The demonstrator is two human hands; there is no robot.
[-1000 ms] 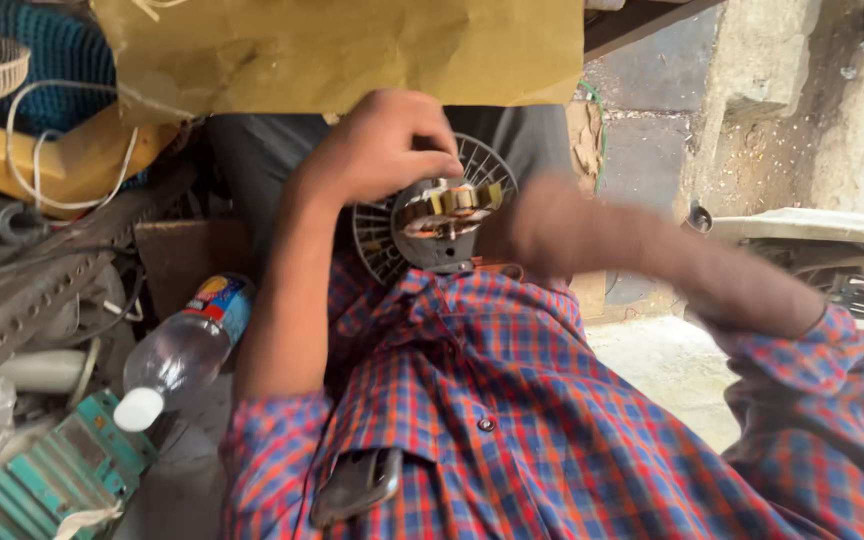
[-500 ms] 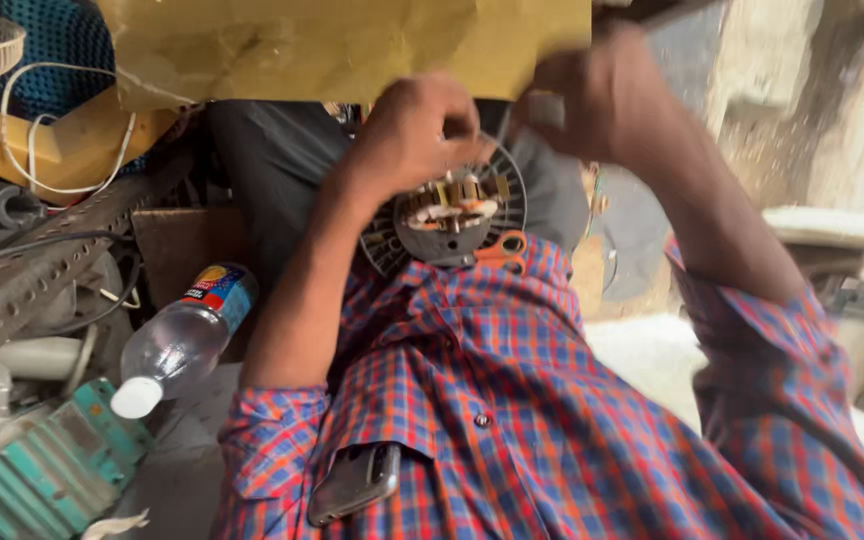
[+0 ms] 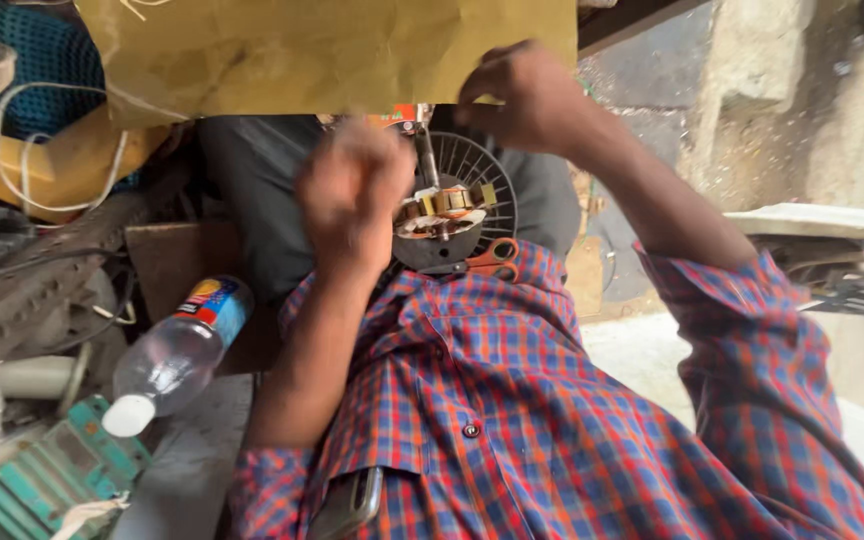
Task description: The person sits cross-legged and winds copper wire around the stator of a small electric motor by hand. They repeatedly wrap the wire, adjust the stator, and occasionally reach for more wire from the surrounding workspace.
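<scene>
Your left hand (image 3: 352,195), blurred, is closed in a loose fist just left of the fan motor (image 3: 444,215); what it grips cannot be told. Your right hand (image 3: 527,95) pinches the yellow paper sheet's (image 3: 332,50) lower edge above the motor. Orange-handled scissors (image 3: 497,258) lie just below it.

A cramped repair workshop: a stripped fan motor (image 3: 444,215) with bare copper windings at centre, loose wires (image 3: 22,150) at ten o'clock, a green circuit board (image 3: 42,480) at eight, rough concrete walls (image 3: 772,110) at two
</scene>
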